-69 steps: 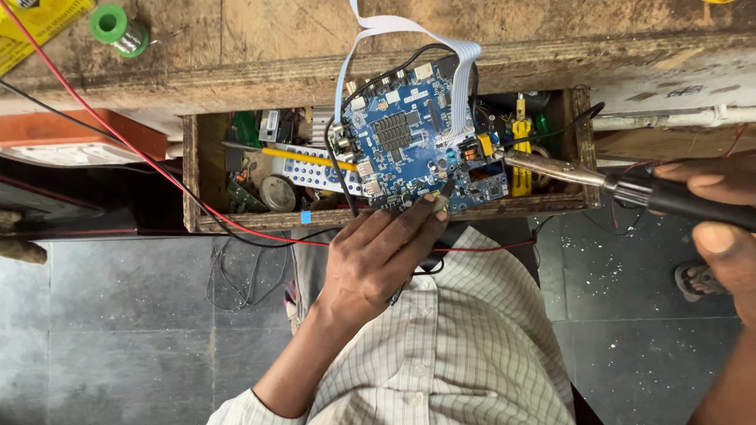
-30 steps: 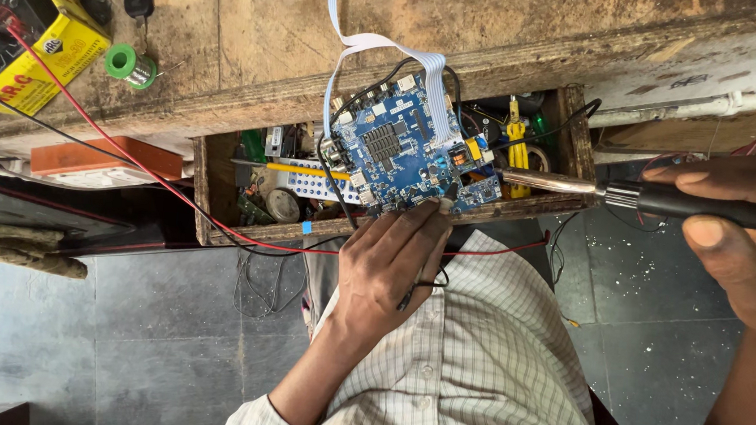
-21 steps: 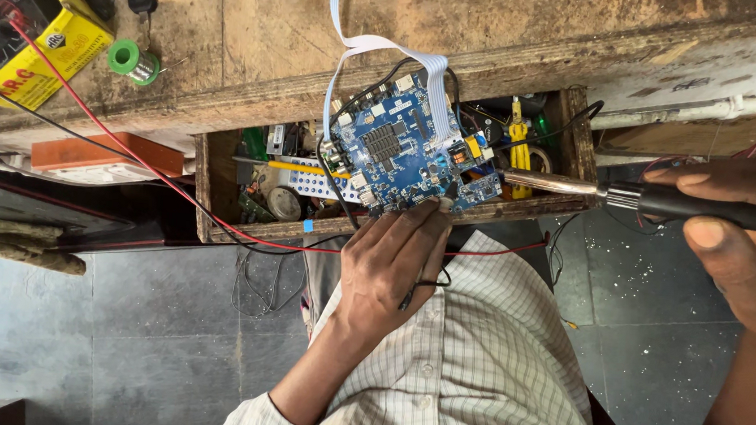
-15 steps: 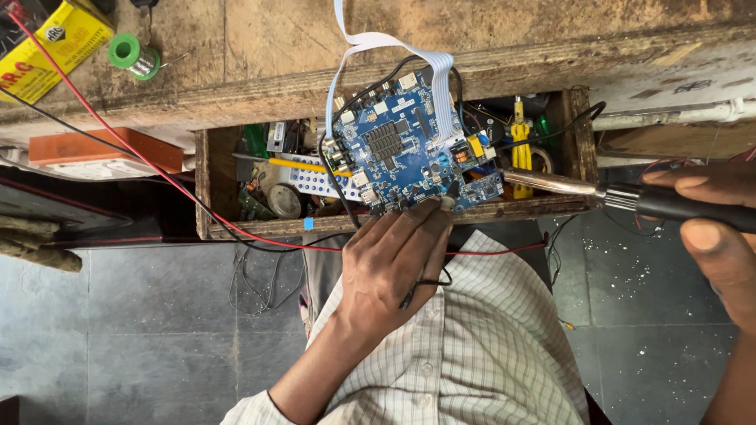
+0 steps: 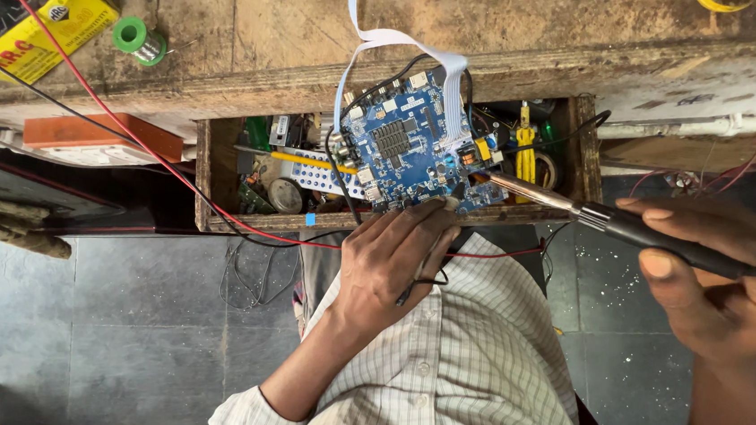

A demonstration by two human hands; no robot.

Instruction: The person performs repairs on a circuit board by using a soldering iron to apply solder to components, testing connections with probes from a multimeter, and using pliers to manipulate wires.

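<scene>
My left hand (image 5: 392, 259) grips the lower edge of a blue circuit board (image 5: 406, 143), tilted above an open wooden drawer (image 5: 210, 181). A white ribbon cable (image 5: 392, 38) loops from the board's top up onto the bench. A thin black wire runs under my left fingers. My right hand (image 5: 722, 294) is closed on the black handle of a soldering iron (image 5: 628, 228). Its metal tip reaches left to the board's lower right corner, close beside my left fingertips.
The drawer holds small parts, a yellow-handled tool (image 5: 527, 148) and other boards. On the wooden bench (image 5: 519, 17) lie a yellow multimeter (image 5: 48, 7) and a green solder spool (image 5: 131, 36). A red lead (image 5: 132, 135) runs from the meter across the drawer. An orange box (image 5: 101, 137) sits to the left.
The view has shifted a little. The board sits slightly lower and more tilted than 2.3 s ago. Both hands keep their grips, and the iron tip stays at the board's right edge.
</scene>
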